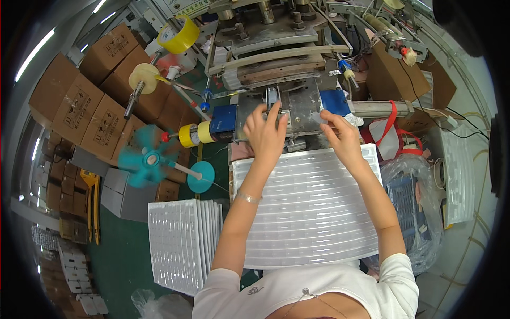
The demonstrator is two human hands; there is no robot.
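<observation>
My left hand (264, 135) is over the metal fixture (273, 97) in the middle of the machine's work plate (303, 103). Its fingers are apart, with the index fingertip at the lower end of the fixture; whether it touches is unclear. To its right, my right hand (342, 138) pinches a small pale, see-through piece (317, 117) between thumb and fingertips, just above the plate. Below both hands lies a white plastic tray (313, 212) with many narrow ridged rows, close to my body.
A heavy press head (271, 48) overhangs the plate. Blue blocks (223, 118) flank it. Yellow tape rolls (179, 34) and a spinning teal fan (151, 157) stand left. Stacked ridged trays (178, 242) lie lower left, cartons (79, 106) beyond. A red-strapped bag (390, 135) hangs right.
</observation>
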